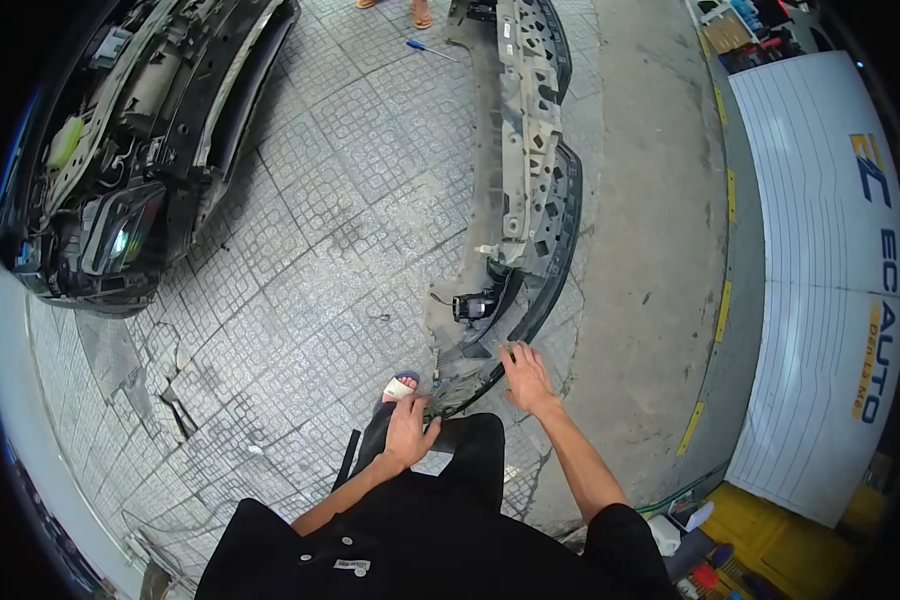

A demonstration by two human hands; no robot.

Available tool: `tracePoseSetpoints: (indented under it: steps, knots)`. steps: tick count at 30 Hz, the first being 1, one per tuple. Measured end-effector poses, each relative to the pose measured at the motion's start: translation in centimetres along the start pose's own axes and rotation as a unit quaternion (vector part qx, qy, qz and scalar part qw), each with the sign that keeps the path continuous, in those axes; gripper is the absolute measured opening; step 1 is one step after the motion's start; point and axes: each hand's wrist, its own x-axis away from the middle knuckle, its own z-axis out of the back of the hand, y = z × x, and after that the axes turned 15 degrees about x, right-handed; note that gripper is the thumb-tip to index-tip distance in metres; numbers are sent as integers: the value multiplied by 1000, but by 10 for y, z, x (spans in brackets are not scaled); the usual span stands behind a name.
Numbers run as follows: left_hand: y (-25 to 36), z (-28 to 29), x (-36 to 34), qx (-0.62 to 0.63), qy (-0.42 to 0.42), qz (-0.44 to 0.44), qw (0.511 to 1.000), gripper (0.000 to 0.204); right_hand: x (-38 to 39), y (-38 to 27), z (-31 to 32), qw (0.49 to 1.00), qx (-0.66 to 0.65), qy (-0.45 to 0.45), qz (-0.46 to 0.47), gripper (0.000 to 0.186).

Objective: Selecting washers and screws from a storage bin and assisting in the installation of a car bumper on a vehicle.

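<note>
A long car bumper [530, 190] lies on the floor ahead of me, its inner side up, with a pale, perforated frame along it and a dark outer rim. Its near end reaches my knees. My left hand [406, 432] grips the left corner of that end, fingertips partly hidden. On the right edge, my right hand [527, 380] has its bent fingers hooked over the dark rim. Between and beyond my hands sits a small black lamp unit [473, 307] fixed to the bumper, with a thin wire beside it.
A car front [130, 150] with exposed parts and a headlight stands at the left. A blue-handled screwdriver [420, 46] lies on the tiles near another person's feet [423, 14]. A white ribbed panel [830, 270] and yellow cart [770, 530] are at the right.
</note>
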Motion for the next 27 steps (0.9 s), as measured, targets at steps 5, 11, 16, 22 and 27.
tracePoseSetpoints:
  steps: [5, 11, 16, 22, 27]
  knots:
    - [29, -81, 33, 256, -100, 198, 941, 31, -119, 112, -45, 942, 199, -94, 255, 83]
    - [-14, -219, 5, 312, -24, 406, 859, 39, -190, 113, -13, 872, 226, -246, 359, 45]
    - [12, -291, -9, 418, 160, 464, 764, 38, -167, 135, -14, 858, 227, -202, 415, 47]
    - [6, -337, -31, 644, 312, 382, 585, 34, -148, 134, 13, 844, 234, -194, 443, 54]
    - [-5, -339, -27, 683, 390, 327, 524, 35, -124, 114, 39, 846, 230, -122, 466, 60]
